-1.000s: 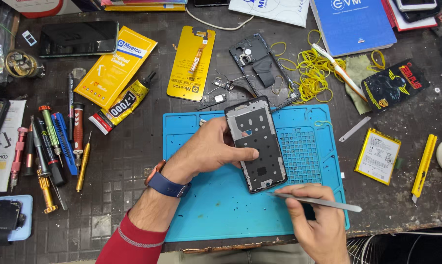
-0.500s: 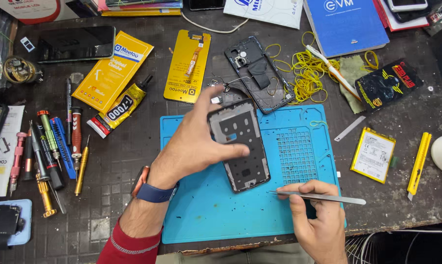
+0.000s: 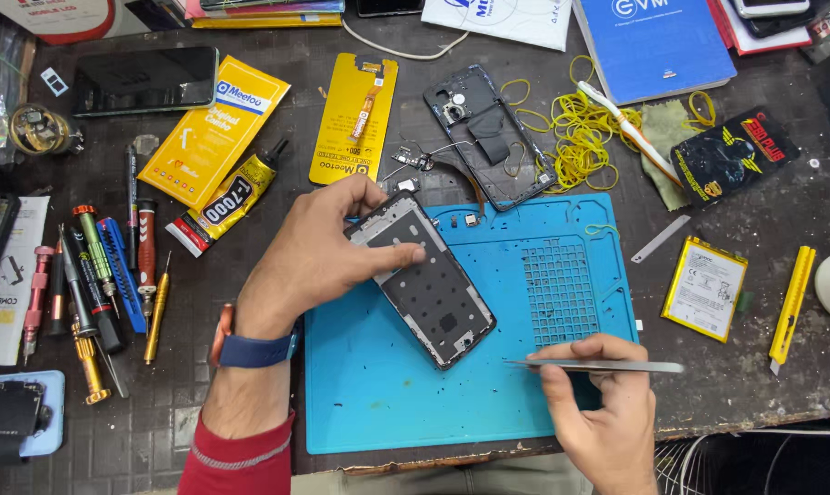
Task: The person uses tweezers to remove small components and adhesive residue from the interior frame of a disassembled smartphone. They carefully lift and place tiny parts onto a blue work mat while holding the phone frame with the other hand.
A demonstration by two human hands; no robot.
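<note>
Screwdrivers (image 3: 94, 284): a row of them lies on the desk (image 3: 745, 394) at the far left, well apart from the work.
Glue tube (image 3: 227, 203): lies tilted, between the screwdrivers and the left hand.
Left hand (image 3: 309, 261): its fingers (image 3: 392, 257) are closed on the upper end of the phone frame, thumb across the inner face, the others curled behind the top edge.
Phone frame (image 3: 429, 280): opened and dark inside, tilted, its lower end down on the blue work mat (image 3: 378, 394), its upper end raised in the hand near the mat's top left corner.
Back cover (image 3: 484, 133): lies apart on the desk above the mat, beside the yellow rubber bands (image 3: 580, 137).
Right hand (image 3: 598, 403): rests on the mat's lower right part, fingers pinched closed on the tweezers (image 3: 594, 366), which lie level with the tip pointing left, near the frame's lower corner but not touching.
Battery (image 3: 704, 289): flat on the desk, right of the mat.
Doing it well: I would grip the frame by its edges, keep the thumb light on the bare inner face, rest the lower end on the mat for steadiness, and hold the tweezer tip clear until the frame is still.
Change: half a second ago the frame stood nearly straight up the mat; now its top has swung left and it lies more slanted. The left hand has shifted left with it. The right hand and tweezers have stayed put.
</note>
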